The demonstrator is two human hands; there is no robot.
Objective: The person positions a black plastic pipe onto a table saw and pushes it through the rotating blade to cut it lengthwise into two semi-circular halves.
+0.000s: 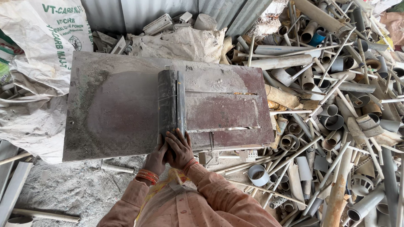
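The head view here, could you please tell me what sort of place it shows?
Probably a scrap-plastic sorting or recycling yard. A heap of cut pipe pieces fills the right side, bulging white sacks sit on the left, and both hands press a grey pipe section onto a dusty metal table.

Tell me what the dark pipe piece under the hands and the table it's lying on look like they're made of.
Pipe piece: probably plastic, dull dark grey; it is split lengthwise and thin-walled, like the cut plastic pipes heaped beside it. Table: seemingly sheet metal, reddish-brown paint worn away and dusted grey, with narrow straight slots cut through. Both hands press the pipe's near end.
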